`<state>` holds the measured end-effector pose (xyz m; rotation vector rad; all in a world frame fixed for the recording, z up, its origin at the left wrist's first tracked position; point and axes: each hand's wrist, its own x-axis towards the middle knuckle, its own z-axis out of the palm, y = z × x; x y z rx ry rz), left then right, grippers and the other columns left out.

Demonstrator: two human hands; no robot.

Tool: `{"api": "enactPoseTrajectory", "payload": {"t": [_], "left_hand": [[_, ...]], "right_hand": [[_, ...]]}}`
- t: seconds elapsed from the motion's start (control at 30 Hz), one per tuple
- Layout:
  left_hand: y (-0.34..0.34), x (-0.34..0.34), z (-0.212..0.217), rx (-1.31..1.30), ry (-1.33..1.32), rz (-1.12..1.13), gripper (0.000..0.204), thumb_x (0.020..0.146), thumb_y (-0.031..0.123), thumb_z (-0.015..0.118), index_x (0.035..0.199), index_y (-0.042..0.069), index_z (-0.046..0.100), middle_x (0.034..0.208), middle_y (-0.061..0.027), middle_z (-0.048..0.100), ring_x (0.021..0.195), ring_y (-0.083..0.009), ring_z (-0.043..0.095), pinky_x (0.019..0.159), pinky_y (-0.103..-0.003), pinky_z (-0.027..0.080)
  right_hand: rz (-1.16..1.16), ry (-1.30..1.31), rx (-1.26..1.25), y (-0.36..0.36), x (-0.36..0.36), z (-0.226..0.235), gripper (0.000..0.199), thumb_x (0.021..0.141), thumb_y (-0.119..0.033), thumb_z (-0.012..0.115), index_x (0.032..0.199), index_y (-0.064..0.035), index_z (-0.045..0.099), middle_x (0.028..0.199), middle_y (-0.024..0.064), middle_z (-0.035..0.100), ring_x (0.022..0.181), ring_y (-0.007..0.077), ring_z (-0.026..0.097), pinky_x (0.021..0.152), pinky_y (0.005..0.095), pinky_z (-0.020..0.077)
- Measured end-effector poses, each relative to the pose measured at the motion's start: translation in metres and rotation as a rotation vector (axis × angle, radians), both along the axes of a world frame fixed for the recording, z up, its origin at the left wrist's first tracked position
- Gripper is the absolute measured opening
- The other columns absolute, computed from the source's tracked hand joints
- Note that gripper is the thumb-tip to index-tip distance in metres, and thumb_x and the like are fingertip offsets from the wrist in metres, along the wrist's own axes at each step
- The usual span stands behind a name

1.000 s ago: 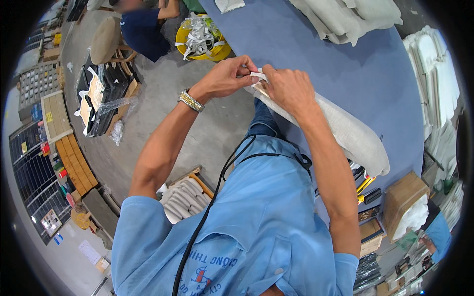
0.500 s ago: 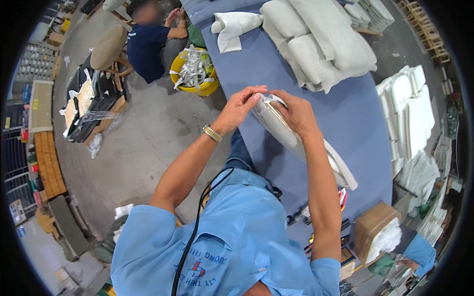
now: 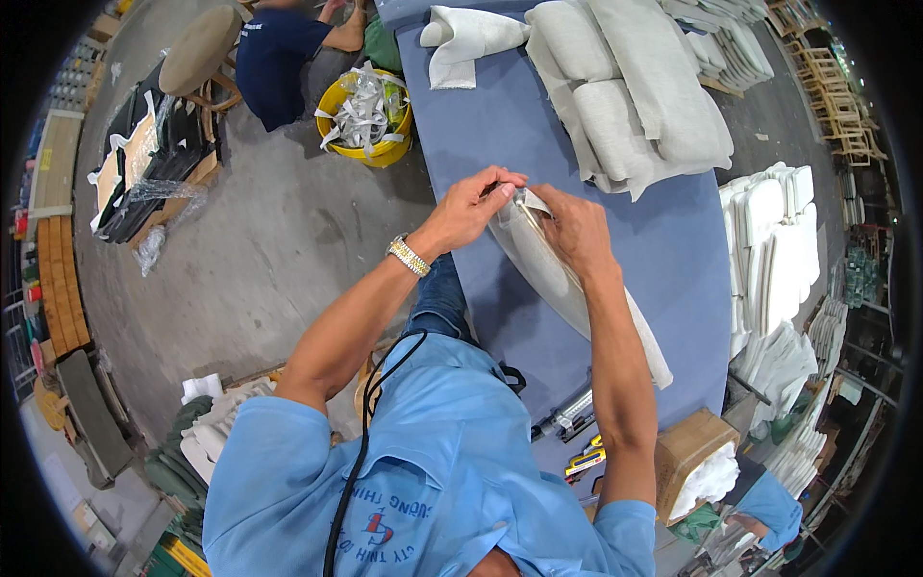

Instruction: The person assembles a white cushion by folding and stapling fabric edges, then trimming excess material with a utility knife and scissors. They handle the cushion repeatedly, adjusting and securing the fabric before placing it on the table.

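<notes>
A slim, pale grey fabric cushion (image 3: 531,252) is held up on edge over the blue-covered table (image 3: 500,125), its far end slanting down to the right. At its upper-left corner my left hand (image 3: 468,209) has thumb and fingertips pinched together on the cover's edge. My right hand (image 3: 577,233) is closed round the same end, with the fingers curled over the open-looking seam. A light strip or edging shows between the hands; its exact kind is hard to make out.
More pale grey cushions (image 3: 615,120) and a folded cloth piece (image 3: 461,48) lie at the table's far end. A cardboard box (image 3: 694,452) and several tools (image 3: 584,462) are near my right arm. Left are a yellow tub (image 3: 389,151) of strips and a seated co-worker (image 3: 277,58).
The view has shifted a little, so the surroundings sit differently. My hands stay at the same corner of the cushion, with the right fingers now slightly lower along its seam.
</notes>
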<state>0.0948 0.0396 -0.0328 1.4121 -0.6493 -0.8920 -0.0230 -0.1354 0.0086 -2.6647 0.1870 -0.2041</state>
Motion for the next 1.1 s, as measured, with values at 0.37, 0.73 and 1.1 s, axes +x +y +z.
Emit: {"api": "enactPoseTrajectory", "payload": {"t": [0.37,0.73,1.1], "left_hand": [[0.024,0.01,0.009,0.079,-0.051,-0.077,0.018,0.107,0.02,0.059,0.118,0.006,0.063,0.145,-0.0135,0.062,0.131,-0.0197,0.055,0.11,-0.037,0.044],[0.043,0.009,0.063,0.507,-0.472,-0.282,0.025,0.091,0.027,0.078,0.097,0.004,0.068,0.102,-0.0096,0.078,0.072,-0.0107,0.06,0.065,-0.031,0.047],[0.026,0.009,0.055,0.441,-0.692,-0.192,0.028,0.079,0.029,0.074,0.083,0.002,0.067,0.068,-0.0165,0.065,0.059,-0.0306,0.062,0.06,-0.041,0.048]], "right_hand": [[-0.107,0.224,0.425,0.004,0.015,-0.007,0.029,0.091,-0.04,0.075,0.098,-0.0124,0.08,0.072,0.0167,0.071,0.067,0.0373,0.069,0.064,0.0469,0.0497],[-0.061,0.296,0.664,0.022,0.002,0.001,0.031,0.093,-0.037,0.075,0.096,-0.0065,0.08,0.071,0.0158,0.07,0.066,0.026,0.064,0.065,0.0405,0.0486],[-0.016,-0.047,0.316,0.039,-0.024,0.009,0.025,0.09,-0.029,0.075,0.105,-0.0096,0.072,0.094,0.0117,0.076,0.085,0.0382,0.071,0.075,0.0467,0.0553]]}}
